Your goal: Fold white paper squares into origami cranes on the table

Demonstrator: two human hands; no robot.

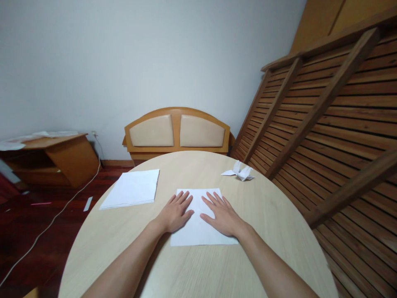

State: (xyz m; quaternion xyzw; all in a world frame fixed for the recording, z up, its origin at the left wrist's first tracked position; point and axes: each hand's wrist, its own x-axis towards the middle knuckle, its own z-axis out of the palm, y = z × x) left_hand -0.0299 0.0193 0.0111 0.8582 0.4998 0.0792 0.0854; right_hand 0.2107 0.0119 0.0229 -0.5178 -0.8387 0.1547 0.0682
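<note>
A white sheet of paper (201,234) lies flat on the round table in front of me. My left hand (176,211) rests palm down over its left edge, fingers stretched and pointing away. On the right side of the same sheet, my right hand (222,214) lies palm down with its fingers spread. Between the two hands a strip of bare paper shows. Neither hand grips anything. Beyond my right hand stands a folded white paper crane (240,171). To the far left of my left hand is a stack of white paper (132,188).
The round pale wooden table (186,165) fills the foreground. Wooden slatted panels (341,124) lean close along its right side. Behind it stands a padded headboard (176,128). A low wooden cabinet (74,161) and a white cable (62,211) are on the left.
</note>
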